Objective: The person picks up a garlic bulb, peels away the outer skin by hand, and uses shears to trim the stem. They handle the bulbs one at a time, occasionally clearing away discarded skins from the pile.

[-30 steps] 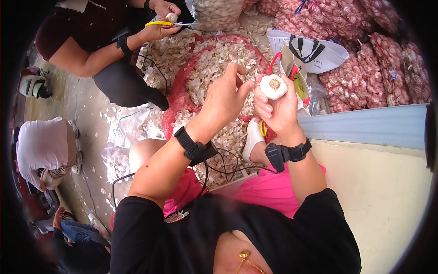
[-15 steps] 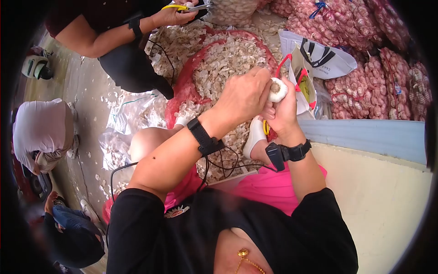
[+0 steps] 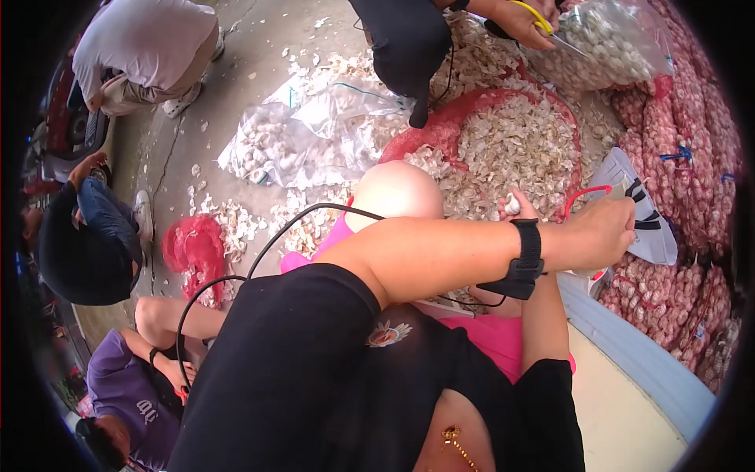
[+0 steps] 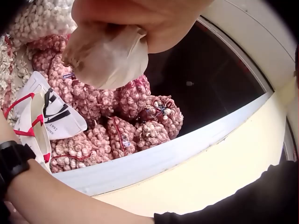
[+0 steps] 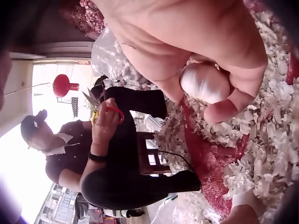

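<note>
Stretched across the right forearm, my left hand [image 3: 594, 234] is curled at the right in the head view. In the left wrist view that hand [image 4: 140, 18] grips a pale, papery piece of garlic skin [image 4: 112, 60], brownish at one end. Beyond the left wrist, my right hand [image 3: 525, 206] is partly hidden and holds a white garlic bulb [image 3: 513, 206]. The right wrist view shows the bulb [image 5: 204, 83] between the thumb and curled fingers of the right hand [image 5: 196, 42]. The hands are apart.
Loose garlic skins [image 3: 511, 149] lie on red netting below. Net bags of garlic [image 3: 653, 291] and a white tote bag [image 3: 641, 212] stand at the right, by a pale ledge [image 3: 637, 346]. Another person holds yellow-handled scissors [image 3: 543, 20]. A black cable [image 3: 267, 236] crosses my left arm.
My left hand has left the bulb and moved right, across the right forearm, with garlic skin in it. My right hand still holds the bulb. The head view has turned.
</note>
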`<state>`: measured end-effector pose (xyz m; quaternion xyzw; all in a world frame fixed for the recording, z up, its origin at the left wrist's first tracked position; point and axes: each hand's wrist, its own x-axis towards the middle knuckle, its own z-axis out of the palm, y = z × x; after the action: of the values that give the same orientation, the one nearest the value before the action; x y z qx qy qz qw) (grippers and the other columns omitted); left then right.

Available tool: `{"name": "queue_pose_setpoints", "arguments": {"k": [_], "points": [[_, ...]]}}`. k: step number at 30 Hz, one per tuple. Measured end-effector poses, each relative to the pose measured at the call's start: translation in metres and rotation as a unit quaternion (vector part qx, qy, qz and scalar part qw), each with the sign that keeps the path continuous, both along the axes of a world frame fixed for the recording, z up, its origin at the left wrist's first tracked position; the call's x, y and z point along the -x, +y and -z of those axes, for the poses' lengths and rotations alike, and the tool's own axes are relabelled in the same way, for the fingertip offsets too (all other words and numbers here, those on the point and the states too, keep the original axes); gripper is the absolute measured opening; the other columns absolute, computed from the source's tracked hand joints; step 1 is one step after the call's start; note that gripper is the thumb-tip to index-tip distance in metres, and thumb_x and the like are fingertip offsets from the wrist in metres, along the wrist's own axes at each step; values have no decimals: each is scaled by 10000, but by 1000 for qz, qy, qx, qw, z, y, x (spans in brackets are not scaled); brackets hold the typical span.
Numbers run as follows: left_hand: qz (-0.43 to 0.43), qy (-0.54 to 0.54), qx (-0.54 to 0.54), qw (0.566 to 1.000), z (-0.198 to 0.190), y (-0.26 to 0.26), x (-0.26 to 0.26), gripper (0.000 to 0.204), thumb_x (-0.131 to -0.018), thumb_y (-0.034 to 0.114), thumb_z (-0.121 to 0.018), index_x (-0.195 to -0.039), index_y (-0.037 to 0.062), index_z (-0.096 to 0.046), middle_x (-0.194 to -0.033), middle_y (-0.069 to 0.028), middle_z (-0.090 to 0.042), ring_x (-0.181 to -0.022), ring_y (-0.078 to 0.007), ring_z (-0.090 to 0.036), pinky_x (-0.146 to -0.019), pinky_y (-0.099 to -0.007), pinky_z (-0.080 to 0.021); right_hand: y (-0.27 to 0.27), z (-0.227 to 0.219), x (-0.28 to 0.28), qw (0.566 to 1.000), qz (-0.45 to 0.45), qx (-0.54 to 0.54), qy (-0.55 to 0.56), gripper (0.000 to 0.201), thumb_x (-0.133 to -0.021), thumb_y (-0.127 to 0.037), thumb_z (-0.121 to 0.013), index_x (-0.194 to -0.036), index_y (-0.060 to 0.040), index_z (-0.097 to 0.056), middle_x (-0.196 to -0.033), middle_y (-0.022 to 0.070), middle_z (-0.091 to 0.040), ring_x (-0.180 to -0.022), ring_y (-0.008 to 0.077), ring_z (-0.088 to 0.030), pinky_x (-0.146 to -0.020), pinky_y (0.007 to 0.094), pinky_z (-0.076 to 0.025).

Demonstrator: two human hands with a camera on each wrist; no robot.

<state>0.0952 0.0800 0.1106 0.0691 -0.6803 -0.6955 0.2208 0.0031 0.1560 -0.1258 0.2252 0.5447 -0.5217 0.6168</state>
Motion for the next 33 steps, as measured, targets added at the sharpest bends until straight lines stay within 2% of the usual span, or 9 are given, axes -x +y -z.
{"name": "queue_pose_setpoints", "arguments": {"k": [3, 11, 15, 19, 23, 26, 29, 30, 33], "points": [[-25, 3, -9, 1000, -6, -10, 2, 133, -845, 90, -582, -884, -37, -581, -800, -241, -640, -811, -407, -640, -722, -484, -485, -59, 6, -47, 982, -68, 51, 168, 328, -935, -313, -656, -1184, -141, -528, -971, 71, -610, -744, 195, -632, -612, 284, -534], [-68, 41, -38, 996, -16, -43, -2, 151, -861, 91, -559, -923, -41, -521, -816, -275, -622, -812, -476, -607, -742, -538, -467, -187, -3, -116, 934, -265, 156, 183, 657, -945, -290, -653, -1455, -12, -346, -1345, 169, -510, -1224, 260, -535, -987, 377, -503], [-97, 34, -47, 994, -20, -65, -7, 180, -836, 91, -571, -882, -80, -542, -823, -296, -621, -814, -478, -613, -752, -540, -479, -172, -43, -105, 879, -350, 172, 275, 454, -999, -273, -565, -1342, 13, -481, -1164, 155, -635, -1023, 211, -646, -880, 319, -549], [-148, 43, -40, 987, -18, -82, -10, 170, -825, 108, -582, -857, -54, -546, -791, -277, -621, -782, -478, -602, -736, -541, -467, -119, -115, -66, 920, -232, 197, 248, 376, -1016, -303, -524, -1242, -4, -548, -991, 90, -691, -826, 163, -670, -757, 269, -560], [-240, 41, 71, 967, -1, -58, 7, 174, -822, 142, -596, -850, -25, -558, -803, -246, -629, -782, -458, -598, -727, -519, -456, -39, -172, -29, 900, -39, 378, 215, 511, -1032, -386, -434, -1363, 3, -445, -1263, 158, -592, -1085, 238, -624, -942, 360, -518], [-197, 57, 98, 974, 6, -43, 9, 185, -816, 158, -582, -877, -17, -580, -845, -255, -627, -776, -429, -617, -706, -515, -463, -6, -219, -47, 914, 95, 318, 235, 552, -1033, -383, -408, -1429, 0, -373, -1411, 171, -486, -1275, 290, -501, -1094, 433, -391], [-171, 60, 154, 971, 9, -28, 3, 191, -803, 154, -611, -901, -9, -593, -903, -226, -626, -775, -403, -622, -706, -501, -462, 11, -220, -59, 899, 60, 374, 220, 557, -1039, -377, -390, -1452, -6, -355, -1466, 159, -436, -1355, 304, -417, -1151, 466, -301], [-165, 61, 156, 972, 13, -24, 2, 191, -803, 154, -611, -901, -9, -593, -903, -226, -626, -775, -403, -622, -706, -501, -462, 18, -216, -64, 907, 178, 240, 296, 563, -1041, -400, -388, -1454, -18, -359, -1469, 146, -437, -1338, 289, -441, -1133, 468, -335], [-148, 88, 235, 957, 24, -21, 0, 230, -796, 176, -644, -937, 0, -599, -939, -205, -622, -775, -378, -625, -705, -484, -466, 9, -215, -69, 900, 249, 199, 298, 591, -1039, -445, -381, -1456, -28, -360, -1482, 138, -426, -1339, 285, -439, -1123, 470, -353]]}}
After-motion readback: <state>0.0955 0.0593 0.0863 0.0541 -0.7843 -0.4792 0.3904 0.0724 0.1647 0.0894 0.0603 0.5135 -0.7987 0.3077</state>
